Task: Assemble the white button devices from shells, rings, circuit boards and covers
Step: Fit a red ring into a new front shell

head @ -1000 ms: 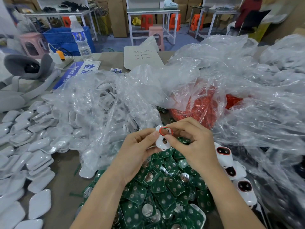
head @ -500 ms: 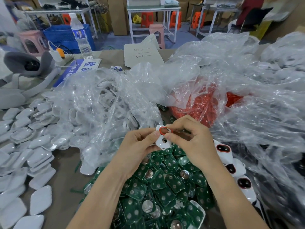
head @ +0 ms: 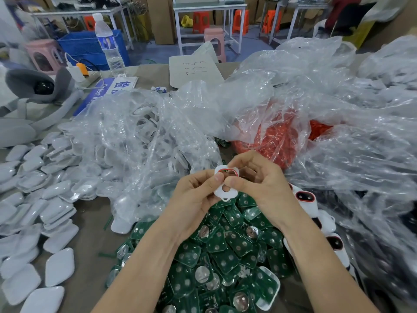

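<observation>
Workshop table (head: pixel 90 222) heaped with plastic bags (head: pixel 146 132), green boards (head: pixel 225 256); left hand (head: pixel 194 199), right hand (head: pixel 264 184) pinching white shell (head: pixel 230 194).

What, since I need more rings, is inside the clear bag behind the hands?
Orange-red rings show through the clear bag; crumpled folds hide how many and whatever lies beneath.

Two bare forearms slant in from the bottom edge and meet at mid-frame, wrists close together. The left grip (head: pixel 194 195) has its fingers curled and its thumb pressed flat on the near face of a white shell (head: pixel 225 192). The right grip (head: pixel 264 184) closes in from the other side, with the wrist bent, the thumb laid across the shell's middle and the fingers hooked behind its top edge. The thumb tips sit just beside each other, and both grips pinch the one piece.
</observation>
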Tool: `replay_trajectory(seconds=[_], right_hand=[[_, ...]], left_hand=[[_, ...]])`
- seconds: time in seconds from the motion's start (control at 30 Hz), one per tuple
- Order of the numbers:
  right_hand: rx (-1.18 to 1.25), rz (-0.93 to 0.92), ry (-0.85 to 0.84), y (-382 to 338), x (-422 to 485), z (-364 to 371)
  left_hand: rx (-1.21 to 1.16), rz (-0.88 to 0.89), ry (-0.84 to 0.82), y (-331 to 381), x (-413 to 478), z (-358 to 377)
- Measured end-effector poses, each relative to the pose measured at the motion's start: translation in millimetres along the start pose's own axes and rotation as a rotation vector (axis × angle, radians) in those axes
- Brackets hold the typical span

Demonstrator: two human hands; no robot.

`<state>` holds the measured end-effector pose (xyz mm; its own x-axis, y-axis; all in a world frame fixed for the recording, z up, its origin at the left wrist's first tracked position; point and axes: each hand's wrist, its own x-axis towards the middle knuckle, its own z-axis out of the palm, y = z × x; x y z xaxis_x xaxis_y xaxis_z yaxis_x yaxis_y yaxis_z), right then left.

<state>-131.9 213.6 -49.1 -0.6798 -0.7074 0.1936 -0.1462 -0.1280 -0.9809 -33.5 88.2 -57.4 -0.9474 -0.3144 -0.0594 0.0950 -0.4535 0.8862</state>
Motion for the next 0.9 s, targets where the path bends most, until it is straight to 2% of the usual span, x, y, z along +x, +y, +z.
replay_trajectory(seconds=[0.17,0.33,0.47,0.7,0.9], right_hand=[[0.47,0.138,-0.066,-0.2,0.5,-3.9],[0.609,0.313,-0.11,-1.1,0.7,-4.1],[0.636,0.37,-0.143,-2.6,0.5,-5.1],[0.601,0.403,-0.152,-3.1,-0.1,-11.7],[0.509,0.4,-0.124,-2.1,1.1,-13.2]], left_hand=[[-0.067,0.03,-0.015,2.1,-0.1,2.4],[-0.107,-0.003,-0.088,2.4,-1.3,-0.3],[-0.162,-0.05,-0.157,2.0,-0.4,-1.4],[-0.134,-0.065,-0.145,0.3,0.1,-1.2],[0.019,-0.036,-0.086,-0.1,0.4,-3.1]])
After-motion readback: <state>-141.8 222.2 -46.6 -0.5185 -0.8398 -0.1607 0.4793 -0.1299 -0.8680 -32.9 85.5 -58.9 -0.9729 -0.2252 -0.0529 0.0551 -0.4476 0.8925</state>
